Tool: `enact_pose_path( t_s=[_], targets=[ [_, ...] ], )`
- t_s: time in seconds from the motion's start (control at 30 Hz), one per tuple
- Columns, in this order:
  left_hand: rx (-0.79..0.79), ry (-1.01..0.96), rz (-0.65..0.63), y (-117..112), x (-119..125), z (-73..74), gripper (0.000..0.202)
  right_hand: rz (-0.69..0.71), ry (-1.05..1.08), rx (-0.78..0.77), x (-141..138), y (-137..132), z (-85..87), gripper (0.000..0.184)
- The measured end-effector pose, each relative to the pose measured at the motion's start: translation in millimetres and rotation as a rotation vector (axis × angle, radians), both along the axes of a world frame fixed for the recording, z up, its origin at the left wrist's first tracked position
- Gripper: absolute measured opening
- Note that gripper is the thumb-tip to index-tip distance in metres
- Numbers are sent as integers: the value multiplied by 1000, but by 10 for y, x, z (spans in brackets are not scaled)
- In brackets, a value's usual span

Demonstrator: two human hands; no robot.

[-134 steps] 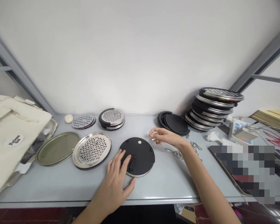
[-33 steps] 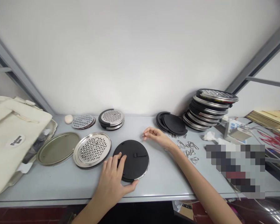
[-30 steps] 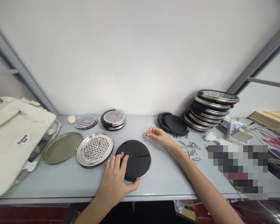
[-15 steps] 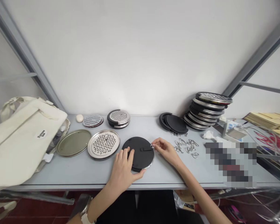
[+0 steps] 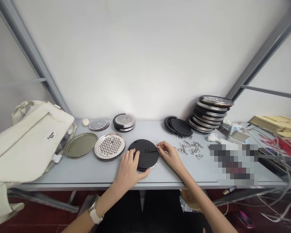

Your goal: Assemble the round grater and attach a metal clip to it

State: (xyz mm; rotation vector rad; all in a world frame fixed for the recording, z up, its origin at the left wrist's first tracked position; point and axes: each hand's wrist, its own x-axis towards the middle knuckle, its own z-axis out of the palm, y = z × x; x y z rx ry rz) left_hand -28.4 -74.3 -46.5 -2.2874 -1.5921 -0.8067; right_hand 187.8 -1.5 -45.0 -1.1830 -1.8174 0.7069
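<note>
A round black disc (image 5: 145, 158) with a short slotted strip and a shiny metal rim at its lower right lies flat near the table's front edge. My left hand (image 5: 129, 166) grips it from the left, fingers over its top and thumb along the near rim. At the disc's right edge, my right hand (image 5: 168, 153) pinches with thumb and forefinger by the end of the strip; the small metal wire clip there is mostly hidden by the fingertips. Several loose wire clips (image 5: 195, 149) lie scattered to the right of that hand.
Left of the disc are a round metal grater (image 5: 110, 146) and olive round plates (image 5: 81, 145). Behind stand stacked graters (image 5: 124, 121), black discs (image 5: 181, 127) and a tall grater stack (image 5: 210, 113). A cream bag (image 5: 34, 139) covers the left end; cables (image 5: 281, 145) cross the right.
My right fingertips have closed in on the disc's edge, and the wire clip that showed there is now mostly covered. My left hand keeps its hold. The camera view has shifted slightly.
</note>
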Motion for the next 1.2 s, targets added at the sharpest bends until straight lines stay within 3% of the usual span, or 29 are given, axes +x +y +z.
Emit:
enact_pose_path(
  t_s=[0.17, 0.4, 0.87, 1.2],
  targets=[
    [-9, 24, -9, -2, -2, 4, 62, 15, 3, -3, -13, 19, 11, 19],
    [10, 39, -15, 2, -4, 10, 60, 74, -82, 136, -10, -38, -4, 19],
    [13, 26, -25, -6, 4, 21, 59, 68, -61, 69, 54, -102, -73, 33],
    [16, 25, -34, -3, -3, 15, 60, 88, -130, 91, 57, -136, -1, 31]
  ],
)
